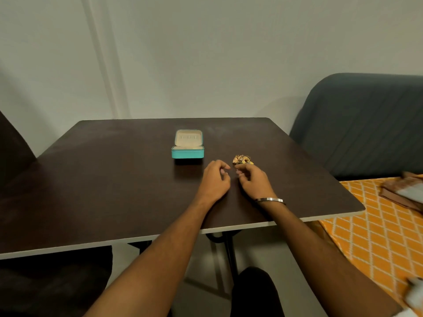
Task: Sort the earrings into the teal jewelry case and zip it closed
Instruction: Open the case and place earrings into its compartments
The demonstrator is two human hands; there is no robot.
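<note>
1. Nearest me, both forearms reach out over the dark table (114, 191). My left hand (214, 179) hovers low over the tabletop with its fingers loosely curled; I see nothing in it. My right hand (253, 180), with a metal bangle (270, 199) at the wrist, has its fingertips drawn together just at the near edge of the earrings (242, 159). Whether it already pinches one I cannot tell; the piece would be too small to make out.

2. The earrings lie in one tangled gold heap on the table, just beyond my right fingertips and to the right of the case, apart from it.

3. The teal jewelry case (187, 153) stands open further out, near the table's middle, its lid upright and the cream lining showing. From here it looks as though nothing is in it.

4. My worry: the heap is knotted, so lifting one earring may drag others along and scatter them across the table or off its right edge. A careless nudge could also tip the lid shut.

5. Nothing stands between heap and case. Off to the right are a grey sofa (366, 124) and an orange patterned cloth (377, 236); a dark chair (13, 145) sits at the left.
</note>
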